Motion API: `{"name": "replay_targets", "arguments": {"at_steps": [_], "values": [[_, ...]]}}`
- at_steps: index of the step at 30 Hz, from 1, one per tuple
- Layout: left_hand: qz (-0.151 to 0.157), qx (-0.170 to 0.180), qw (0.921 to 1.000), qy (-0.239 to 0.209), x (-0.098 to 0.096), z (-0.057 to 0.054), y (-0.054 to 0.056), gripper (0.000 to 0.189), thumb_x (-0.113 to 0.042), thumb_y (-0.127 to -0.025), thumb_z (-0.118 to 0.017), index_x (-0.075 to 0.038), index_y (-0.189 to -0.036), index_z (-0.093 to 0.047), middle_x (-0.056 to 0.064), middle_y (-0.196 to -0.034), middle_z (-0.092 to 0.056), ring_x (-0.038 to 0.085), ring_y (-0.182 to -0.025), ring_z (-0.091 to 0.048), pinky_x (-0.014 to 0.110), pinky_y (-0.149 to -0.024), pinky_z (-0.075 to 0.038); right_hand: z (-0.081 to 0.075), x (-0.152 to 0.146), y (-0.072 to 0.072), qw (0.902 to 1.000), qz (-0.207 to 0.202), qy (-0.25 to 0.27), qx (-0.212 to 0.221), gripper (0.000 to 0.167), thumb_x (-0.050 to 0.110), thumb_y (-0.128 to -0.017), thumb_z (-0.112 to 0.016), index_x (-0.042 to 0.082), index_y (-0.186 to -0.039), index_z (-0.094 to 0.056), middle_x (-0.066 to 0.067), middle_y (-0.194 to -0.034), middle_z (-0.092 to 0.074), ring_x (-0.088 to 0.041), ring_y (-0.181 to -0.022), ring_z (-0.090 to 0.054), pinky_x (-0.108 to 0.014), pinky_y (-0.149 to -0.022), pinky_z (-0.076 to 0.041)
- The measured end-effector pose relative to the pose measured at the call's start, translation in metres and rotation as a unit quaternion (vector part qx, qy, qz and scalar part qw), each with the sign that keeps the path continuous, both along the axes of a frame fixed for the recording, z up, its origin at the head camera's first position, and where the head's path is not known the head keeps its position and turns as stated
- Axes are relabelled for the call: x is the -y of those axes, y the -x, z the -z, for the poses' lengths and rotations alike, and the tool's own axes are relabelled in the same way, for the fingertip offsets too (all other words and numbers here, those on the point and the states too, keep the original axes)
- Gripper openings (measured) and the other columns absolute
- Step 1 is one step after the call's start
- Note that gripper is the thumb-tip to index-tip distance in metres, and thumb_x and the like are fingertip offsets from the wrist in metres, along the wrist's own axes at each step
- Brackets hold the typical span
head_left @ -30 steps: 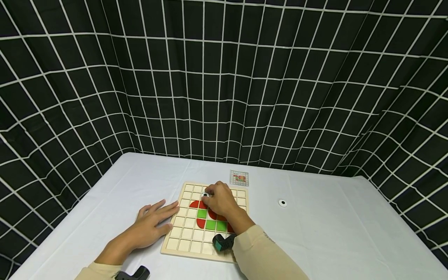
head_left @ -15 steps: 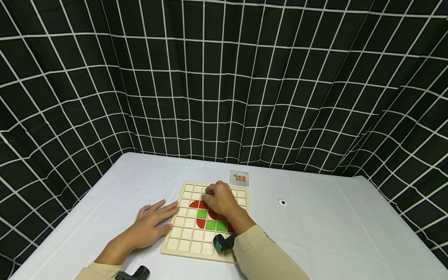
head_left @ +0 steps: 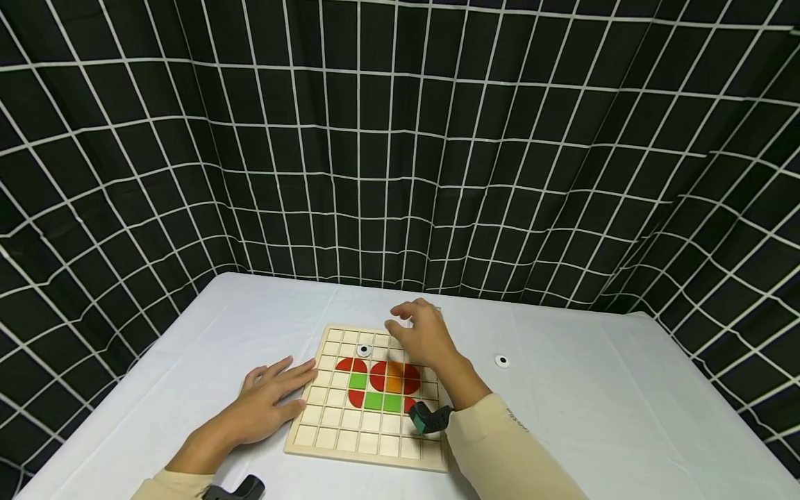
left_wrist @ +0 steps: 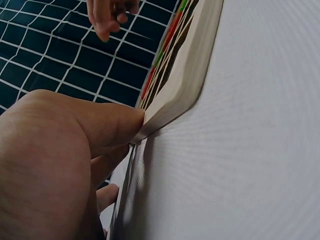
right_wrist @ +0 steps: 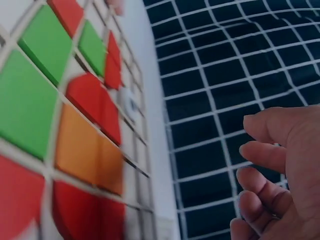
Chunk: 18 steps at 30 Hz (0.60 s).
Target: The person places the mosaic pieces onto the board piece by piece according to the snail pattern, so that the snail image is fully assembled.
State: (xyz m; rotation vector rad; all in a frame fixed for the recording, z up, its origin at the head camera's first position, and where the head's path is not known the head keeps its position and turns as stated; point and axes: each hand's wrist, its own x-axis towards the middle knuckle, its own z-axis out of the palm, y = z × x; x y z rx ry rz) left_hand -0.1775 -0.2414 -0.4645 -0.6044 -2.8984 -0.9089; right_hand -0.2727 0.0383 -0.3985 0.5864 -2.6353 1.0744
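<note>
A pale wooden grid board (head_left: 325, 437) lies on the table, with red, green and orange tiles (head_left: 394, 378) set in its squares. One round white piece with a black dot (head_left: 364, 351) sits in a square above the red tiles. My left hand (head_left: 269, 403) lies flat beside the board, its fingertips and thumb touching the left edge. Above the board's far right part hovers my right hand (head_left: 428, 333), loosely bent and holding nothing. In the right wrist view the right hand's fingers (right_wrist: 265, 155) are apart from the tiles.
A second white piece with a black dot (head_left: 502, 361) lies on the white table (head_left: 594, 403) right of the board. The small picture card behind the board is mostly hidden by my right hand. A black gridded curtain (head_left: 400, 173) surrounds the table.
My right hand has let go of the white dotted piece, leaving it on the board, and has moved up and to the right. The left hand stays at the board's edge.
</note>
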Motion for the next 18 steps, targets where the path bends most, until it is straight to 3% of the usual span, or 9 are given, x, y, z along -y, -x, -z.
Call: {"name": "replay_targets", "arguments": {"at_steps": [8, 18], "values": [[0.001, -0.001, 1.0, -0.003, 0.0, 0.0, 0.0, 0.048, -0.018, -0.093, -0.061, -0.011, -0.14, -0.053, 0.0, -0.15, -0.039, 0.037, -0.141, -0.02, 0.058, -0.106, -0.002, -0.015, -0.036, -0.007, 0.9987, 0.009, 0.028, -0.041, 0.024, 0.019, -0.087, -0.071, 0.004, -0.105, -0.073, -0.006, -0.099, -0.061, -0.031, -0.094, -0.058, -0.044, -0.077, -0.049], [0.004, -0.003, 0.9999, -0.013, -0.002, -0.001, -0.002, 0.047, -0.017, -0.093, -0.061, -0.009, -0.139, -0.053, 0.002, -0.15, -0.04, 0.04, -0.14, -0.021, 0.06, -0.105, -0.002, -0.03, -0.076, -0.019, 0.9957, 0.035, 0.022, -0.083, 0.025, 0.016, -0.085, -0.073, 0.004, -0.107, -0.072, -0.01, -0.1, -0.063, -0.034, -0.096, -0.058, -0.047, -0.079, -0.048]]}}
